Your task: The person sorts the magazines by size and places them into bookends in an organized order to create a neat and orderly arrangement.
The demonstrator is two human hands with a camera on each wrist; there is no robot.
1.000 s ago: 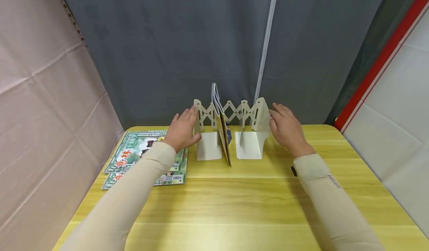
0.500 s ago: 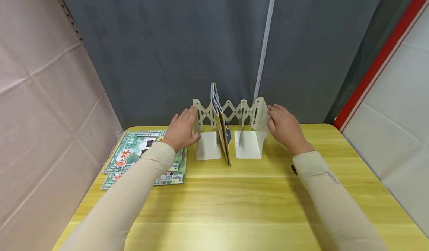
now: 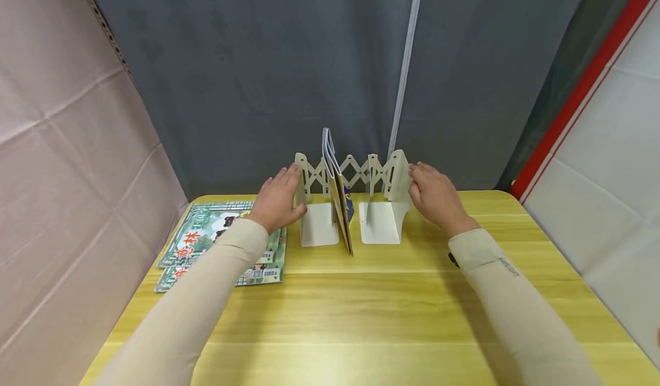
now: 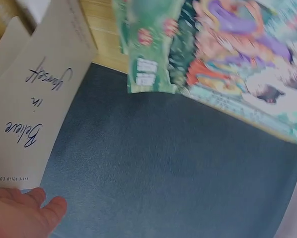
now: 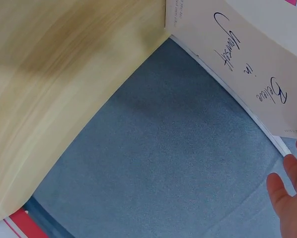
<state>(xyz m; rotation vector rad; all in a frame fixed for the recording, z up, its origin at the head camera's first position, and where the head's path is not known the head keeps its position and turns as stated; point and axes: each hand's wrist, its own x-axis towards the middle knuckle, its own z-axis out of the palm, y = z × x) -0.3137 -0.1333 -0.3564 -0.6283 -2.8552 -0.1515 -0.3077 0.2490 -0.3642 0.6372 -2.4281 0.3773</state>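
An expandable cream bookend rack [image 3: 380, 224] with a zigzag lattice back stands near the table's far edge. Inside it, left of centre, a few thin magazines [image 3: 338, 200] stand upright, leaning slightly. My left hand [image 3: 277, 201] lies with extended fingers along the outer face of the left end panel [image 4: 37, 106], which bears the handwritten words "Believe in Yourself". On the other side, my right hand [image 3: 438, 198] has its fingertips at the outer face of the right end panel [image 5: 258, 69], which is printed alike. Neither hand grips anything.
Green illustrated magazines [image 3: 206, 225] lie overlapping on the table's left side, partly under my left forearm. Behind the wooden table [image 3: 330, 317] hangs a dark grey curtain [image 3: 258, 88]. Pale cloth walls rise at both sides, the right one with a red border [image 3: 577, 88].
The head view has shifted slightly. My right hand has come a little closer to the right end panel; the left hand, rack and magazines look the same.
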